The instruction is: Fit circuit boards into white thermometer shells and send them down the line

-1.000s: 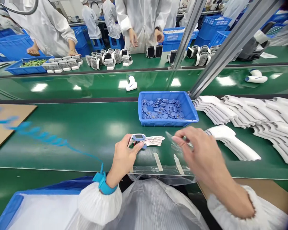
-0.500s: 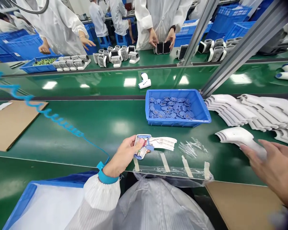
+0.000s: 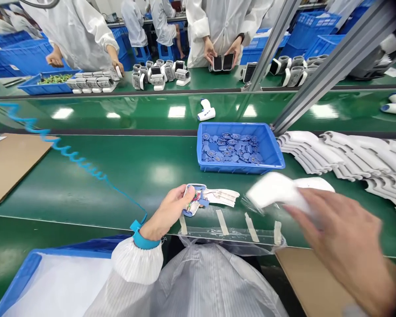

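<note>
My left hand (image 3: 170,211) is closed on an open white thermometer half shell (image 3: 207,198) with a blue part and red wires inside, held on the green table. My right hand (image 3: 343,240), blurred by motion, grips a white thermometer shell (image 3: 274,192) and carries it above the table to the right of the left-hand part. A small heap of clear plastic film (image 3: 251,205) lies between the two. A blue wrist strap (image 3: 141,237) with a coiled blue cord (image 3: 69,154) is on my left wrist.
A blue tray (image 3: 273,155) of small blue circuit parts stands behind. Rows of white shells (image 3: 350,154) lie at the right. A clear bag (image 3: 231,235) is taped to the table edge. Cardboard (image 3: 9,163) lies left. People in white coats work across the belt.
My right hand went right to the stack of white shells, took one, and has brought it back left toward the middle. The left hand stayed with its part.
</note>
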`<state>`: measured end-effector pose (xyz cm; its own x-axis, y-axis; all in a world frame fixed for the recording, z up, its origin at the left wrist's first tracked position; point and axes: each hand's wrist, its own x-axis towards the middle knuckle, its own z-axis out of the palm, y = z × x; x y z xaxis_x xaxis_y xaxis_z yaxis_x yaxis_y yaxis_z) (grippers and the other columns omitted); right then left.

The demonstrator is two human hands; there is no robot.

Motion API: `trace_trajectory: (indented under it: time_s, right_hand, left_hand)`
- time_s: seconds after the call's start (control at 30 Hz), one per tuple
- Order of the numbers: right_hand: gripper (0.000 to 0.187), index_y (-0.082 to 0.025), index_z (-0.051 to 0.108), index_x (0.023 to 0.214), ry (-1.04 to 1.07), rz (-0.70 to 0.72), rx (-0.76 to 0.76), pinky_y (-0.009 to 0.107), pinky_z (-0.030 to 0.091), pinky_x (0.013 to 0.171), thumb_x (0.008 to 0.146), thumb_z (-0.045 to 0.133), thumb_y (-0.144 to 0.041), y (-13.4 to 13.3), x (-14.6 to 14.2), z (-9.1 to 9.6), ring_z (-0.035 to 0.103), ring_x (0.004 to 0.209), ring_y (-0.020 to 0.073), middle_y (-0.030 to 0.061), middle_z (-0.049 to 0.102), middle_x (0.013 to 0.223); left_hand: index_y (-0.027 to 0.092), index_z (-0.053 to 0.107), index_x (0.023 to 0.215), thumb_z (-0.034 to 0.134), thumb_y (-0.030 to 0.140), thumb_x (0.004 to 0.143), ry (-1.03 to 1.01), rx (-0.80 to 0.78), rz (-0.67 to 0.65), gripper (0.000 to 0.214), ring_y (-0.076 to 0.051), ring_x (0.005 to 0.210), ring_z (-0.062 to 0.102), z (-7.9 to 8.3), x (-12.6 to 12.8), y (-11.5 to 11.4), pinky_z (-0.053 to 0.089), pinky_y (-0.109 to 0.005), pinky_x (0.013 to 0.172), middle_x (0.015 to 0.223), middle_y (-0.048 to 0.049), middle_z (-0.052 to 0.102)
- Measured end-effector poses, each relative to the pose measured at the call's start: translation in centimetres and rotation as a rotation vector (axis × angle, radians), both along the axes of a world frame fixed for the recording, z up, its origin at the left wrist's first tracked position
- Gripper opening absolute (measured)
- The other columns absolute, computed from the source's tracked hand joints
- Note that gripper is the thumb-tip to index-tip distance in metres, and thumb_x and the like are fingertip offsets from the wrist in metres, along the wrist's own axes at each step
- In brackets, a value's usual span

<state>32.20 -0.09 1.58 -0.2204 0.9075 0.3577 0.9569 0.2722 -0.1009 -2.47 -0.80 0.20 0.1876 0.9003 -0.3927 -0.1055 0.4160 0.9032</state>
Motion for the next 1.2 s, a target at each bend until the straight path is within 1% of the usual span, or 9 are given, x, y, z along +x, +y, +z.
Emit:
trace_trajectory:
  time_s: [0.17,0.33,0.43,0.57,0.7,0.93,1.03,1.1,1.2]
  right_hand:
    - [0.025,-0.020,0.064,0.119,-0.101,0.316,0.123,0.047,0.032,0.094,0.102,0.050,-0.031,-0.7,-10.6,1.6,0.063,0.106,0.0276,0.0084,0.073,0.115]
    - [0.033,-0.012,0.062,0.124,-0.074,0.448,-0.010,0.048,0.034,0.099,0.101,0.052,-0.034,0.0,-14.5,0.7,0.062,0.110,0.0292,0.0149,0.069,0.125]
    - [0.034,-0.015,0.065,0.116,0.066,0.419,-0.344,0.041,0.044,0.081,0.095,0.059,-0.042,1.1,-14.8,0.8,0.066,0.089,0.0276,0.0127,0.074,0.102]
    - [0.024,-0.022,0.062,0.080,0.387,0.411,-0.928,0.028,0.034,0.052,0.091,0.059,-0.043,2.1,-14.1,1.9,0.053,0.057,0.0147,0.0002,0.066,0.070]
    - [0.020,-0.021,0.061,0.085,0.728,0.328,-1.141,0.024,0.033,0.048,0.088,0.062,-0.041,1.8,-13.8,2.3,0.045,0.056,0.0115,-0.0028,0.058,0.067]
    - [0.030,-0.023,0.061,0.089,0.672,0.412,-1.020,0.028,0.034,0.056,0.096,0.051,-0.050,0.6,-14.1,2.2,0.047,0.063,0.0136,-0.0011,0.062,0.077]
    - [0.028,-0.023,0.063,0.089,0.561,0.516,-0.920,0.030,0.038,0.061,0.098,0.049,-0.047,0.7,-13.7,2.1,0.052,0.069,0.0164,0.0008,0.063,0.082]
    - [0.026,-0.025,0.065,0.105,0.584,0.556,-0.845,0.031,0.044,0.070,0.100,0.047,-0.043,1.0,-13.9,2.0,0.059,0.083,0.0184,0.0029,0.066,0.097]
    - [0.028,-0.025,0.064,0.113,0.718,0.456,-0.670,0.029,0.046,0.073,0.099,0.049,-0.044,1.6,-16.1,2.1,0.060,0.090,0.0170,0.0040,0.065,0.103]
  left_hand:
    - [0.016,0.064,0.124,0.060,0.055,0.092,-0.013,0.094,-0.047,0.050,-0.019,0.096,0.060,0.6,0.2,-0.3,0.047,-0.027,0.079,0.110,-0.0092,0.067]
    - [0.012,0.066,0.105,0.069,0.048,0.087,0.148,0.182,-0.050,0.040,-0.017,0.078,0.059,-0.2,0.1,-0.5,0.045,-0.026,0.066,0.090,-0.0060,0.066]
    - [0.015,0.063,0.116,0.065,0.043,0.090,0.169,0.276,-0.097,0.039,-0.020,0.091,0.062,-0.3,0.2,-0.8,0.049,-0.030,0.078,0.105,-0.0080,0.067]
    - [0.021,0.052,0.134,0.077,0.037,0.081,0.425,0.405,-0.075,0.061,-0.026,0.109,0.062,0.0,0.4,-1.8,0.051,-0.038,0.093,0.124,-0.0093,0.064]
    - [0.024,0.046,0.141,0.061,0.030,0.094,0.720,0.620,0.008,0.050,-0.025,0.130,0.053,-0.9,0.9,-3.0,0.043,-0.040,0.111,0.141,-0.0097,0.056]
    - [0.019,0.040,0.148,0.049,0.027,0.099,0.758,0.662,0.043,0.050,-0.024,0.136,0.048,-2.1,0.5,-4.0,0.038,-0.040,0.115,0.147,-0.0125,0.051]
    - [0.018,0.061,0.125,0.063,0.040,0.092,0.638,0.501,-0.153,0.040,-0.023,0.098,0.066,-0.8,-0.5,-3.4,0.053,-0.031,0.084,0.111,-0.0068,0.070]
    - [0.018,0.067,0.103,0.068,0.048,0.086,0.616,0.374,-0.245,0.035,-0.017,0.070,0.060,0.2,-0.8,-2.9,0.046,-0.026,0.061,0.082,-0.0004,0.069]
    - [0.016,0.066,0.092,0.068,0.046,0.085,0.683,0.327,-0.167,0.031,-0.012,0.061,0.052,1.3,-0.6,-2.3,0.039,-0.024,0.056,0.072,0.0022,0.064]
